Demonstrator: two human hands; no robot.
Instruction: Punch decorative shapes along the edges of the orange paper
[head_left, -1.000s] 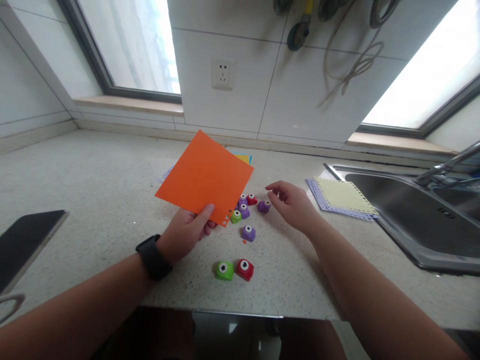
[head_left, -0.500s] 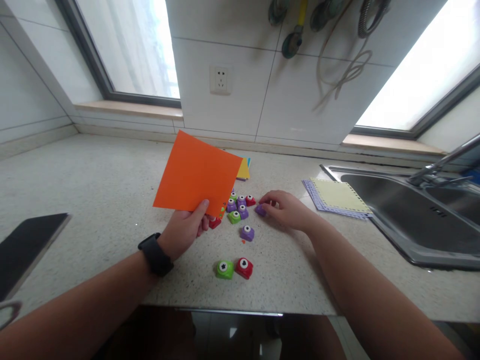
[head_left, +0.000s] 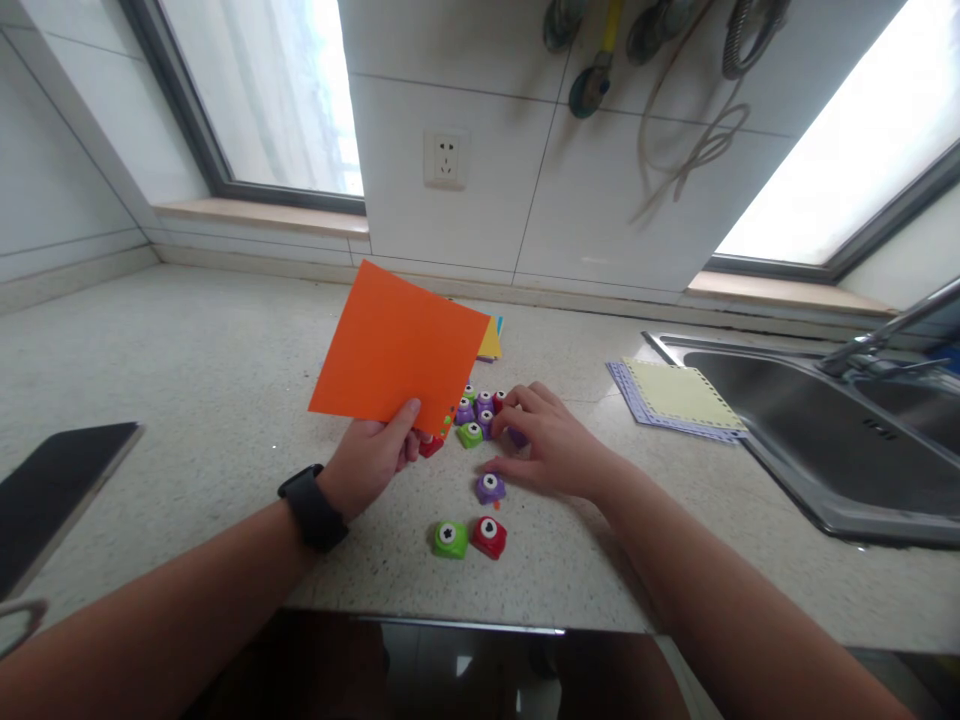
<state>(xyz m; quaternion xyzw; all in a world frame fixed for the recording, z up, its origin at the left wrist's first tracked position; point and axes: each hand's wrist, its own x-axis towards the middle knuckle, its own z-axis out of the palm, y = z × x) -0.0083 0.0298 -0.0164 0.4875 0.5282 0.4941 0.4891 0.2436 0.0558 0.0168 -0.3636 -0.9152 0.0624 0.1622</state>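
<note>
Between thumb and fingers, my left hand holds an orange sheet above the counter; small shapes show at its lower right corner. My right hand is over the counter with thumb and fingers apart, holding nothing. Its thumb is close to a purple punch, and another purple punch is partly hidden under the fingers. Left of the fingers sits a cluster of purple, green and red punches, among them a green one. Nearer the front edge, a green punch stands beside a red punch.
A stack of pale yellow and lilac sheets lies beside the steel sink on the right. Coloured papers lie behind the orange sheet. A dark flat object is at the far left.
My right hand has let go of the purple punch by the cluster and opened, moving slightly toward me. The nearer purple punch has shifted a little toward the front edge. My left hand still holds the sheet.
</note>
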